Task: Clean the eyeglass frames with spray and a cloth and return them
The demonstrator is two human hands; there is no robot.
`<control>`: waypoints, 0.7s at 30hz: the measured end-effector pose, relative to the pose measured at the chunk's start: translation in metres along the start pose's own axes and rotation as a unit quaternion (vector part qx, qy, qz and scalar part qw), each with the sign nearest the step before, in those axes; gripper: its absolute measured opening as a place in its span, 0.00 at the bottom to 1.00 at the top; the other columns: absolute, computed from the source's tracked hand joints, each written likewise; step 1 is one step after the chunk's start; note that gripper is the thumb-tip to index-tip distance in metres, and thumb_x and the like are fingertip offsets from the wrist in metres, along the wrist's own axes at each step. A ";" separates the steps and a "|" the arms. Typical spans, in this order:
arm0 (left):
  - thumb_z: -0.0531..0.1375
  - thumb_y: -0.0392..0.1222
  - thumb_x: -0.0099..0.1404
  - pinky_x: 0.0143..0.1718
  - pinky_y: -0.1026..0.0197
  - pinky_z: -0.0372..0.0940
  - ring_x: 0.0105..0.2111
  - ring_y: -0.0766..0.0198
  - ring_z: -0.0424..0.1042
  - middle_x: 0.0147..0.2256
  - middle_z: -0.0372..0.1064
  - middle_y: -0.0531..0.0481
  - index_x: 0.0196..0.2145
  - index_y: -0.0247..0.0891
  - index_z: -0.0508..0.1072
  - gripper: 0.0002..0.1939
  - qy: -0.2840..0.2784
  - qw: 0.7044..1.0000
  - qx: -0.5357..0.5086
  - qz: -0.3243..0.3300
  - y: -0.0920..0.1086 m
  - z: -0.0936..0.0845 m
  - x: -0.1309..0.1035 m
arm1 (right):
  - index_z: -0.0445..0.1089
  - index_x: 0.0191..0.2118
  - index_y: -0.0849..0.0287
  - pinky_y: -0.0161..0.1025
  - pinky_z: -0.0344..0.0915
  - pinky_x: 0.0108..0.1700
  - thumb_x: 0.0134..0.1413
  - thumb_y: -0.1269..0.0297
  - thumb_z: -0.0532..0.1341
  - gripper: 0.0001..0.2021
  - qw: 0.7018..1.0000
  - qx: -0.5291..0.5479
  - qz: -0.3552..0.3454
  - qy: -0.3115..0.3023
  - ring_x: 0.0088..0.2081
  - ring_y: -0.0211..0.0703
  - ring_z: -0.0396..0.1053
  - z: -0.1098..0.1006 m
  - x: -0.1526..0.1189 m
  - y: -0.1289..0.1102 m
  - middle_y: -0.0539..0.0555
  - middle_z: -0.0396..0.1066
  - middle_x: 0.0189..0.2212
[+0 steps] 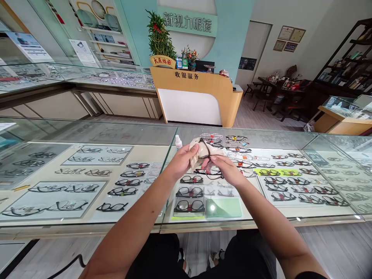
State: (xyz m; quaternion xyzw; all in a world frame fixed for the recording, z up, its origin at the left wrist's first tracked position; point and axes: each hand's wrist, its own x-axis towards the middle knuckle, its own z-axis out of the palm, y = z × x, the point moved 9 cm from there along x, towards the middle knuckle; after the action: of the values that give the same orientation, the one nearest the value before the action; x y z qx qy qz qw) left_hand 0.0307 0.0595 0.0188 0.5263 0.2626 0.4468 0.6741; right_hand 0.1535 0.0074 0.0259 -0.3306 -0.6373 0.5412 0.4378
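Above the glass counter, my left hand (183, 158) is closed on a pale beige cloth (216, 151), with its thumb pressing the cloth against a lens. Dark-rimmed eyeglasses (204, 144) stand tilted between my two hands, the cloth wrapped around part of one lens. My right hand (228, 167) pinches the frame of these eyeglasses from the right, and its fingers meet the cloth's edge. Part of the frame hangs below the right fingers. Just behind my left hand is a small white bottle (178, 142).
Beneath my hands runs a glass display counter (139, 228) with several rows of eyeglasses inside. A green flat box (224, 208) lies near its front edge. Beyond it stand a wooden cashier desk (232, 104) with a potted plant (159, 38) and another display case (116, 80).
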 end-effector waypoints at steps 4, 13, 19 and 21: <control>0.79 0.60 0.59 0.27 0.63 0.64 0.24 0.66 0.71 0.24 0.72 0.54 0.42 0.37 0.74 0.28 -0.036 0.999 0.006 0.013 0.007 0.011 -0.004 | 0.84 0.41 0.56 0.46 0.71 0.54 0.73 0.36 0.61 0.28 1.000 0.028 -0.007 0.002 0.42 0.50 0.75 -0.001 0.001 0.004 0.56 0.81 0.39; 0.68 0.73 0.67 0.22 0.64 0.59 0.17 0.68 0.65 0.19 0.68 0.57 0.39 0.40 0.72 0.30 0.018 1.000 0.009 0.013 -0.004 0.004 -0.001 | 0.84 0.41 0.57 0.45 0.70 0.54 0.73 0.34 0.60 0.30 0.999 -0.033 -0.015 0.004 0.41 0.48 0.73 0.004 0.000 -0.002 0.55 0.80 0.37; 0.78 0.62 0.61 0.27 0.63 0.64 0.23 0.65 0.71 0.23 0.73 0.54 0.42 0.38 0.73 0.29 -0.041 0.998 0.044 0.017 0.013 0.013 -0.005 | 0.84 0.41 0.57 0.45 0.71 0.54 0.73 0.35 0.61 0.28 1.000 0.022 -0.005 0.010 0.42 0.49 0.75 -0.001 0.002 0.005 0.56 0.82 0.39; 0.78 0.62 0.61 0.24 0.65 0.61 0.20 0.69 0.66 0.21 0.69 0.58 0.41 0.39 0.72 0.29 -0.016 0.998 0.045 0.047 0.014 0.016 -0.006 | 0.84 0.41 0.57 0.46 0.71 0.56 0.72 0.33 0.60 0.30 1.000 0.008 -0.016 0.006 0.45 0.50 0.75 0.005 0.004 0.007 0.57 0.82 0.40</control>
State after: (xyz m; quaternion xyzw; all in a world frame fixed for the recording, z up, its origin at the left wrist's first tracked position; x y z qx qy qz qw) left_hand 0.0369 0.0475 0.0364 0.5751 0.2465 0.4568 0.6323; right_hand 0.1474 0.0101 0.0193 -0.3198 -0.6353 0.5373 0.4532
